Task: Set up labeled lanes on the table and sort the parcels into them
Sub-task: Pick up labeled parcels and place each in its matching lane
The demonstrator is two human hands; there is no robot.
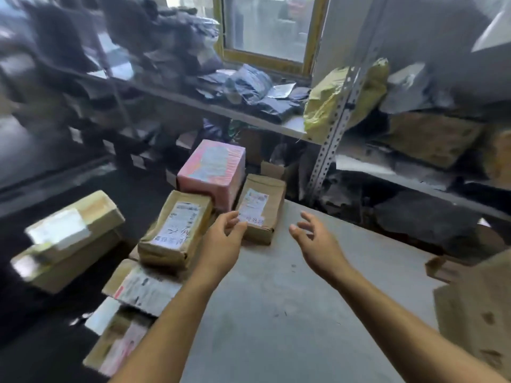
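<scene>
Several labelled parcels lie along the left edge of the grey table (290, 299). A small brown box (266, 205) with a white label sits at the far end, and a pink wrapped box (213, 172) stands behind it. A brown paper parcel (177, 230) lies to the left, on top of flatter ones (143, 288). My left hand (225, 236) hovers open with its fingertips at the small brown box's near left corner; contact cannot be told. My right hand (315, 239) is open over the table, just right of that box, holding nothing.
A tan box (69, 241) with white tape sits off the table at the left. Cardboard boxes (475, 308) stand at the table's right edge. Metal shelving (334, 128) behind the table holds a yellow-green bag (331, 103), dark poly bags (257, 89) and cartons.
</scene>
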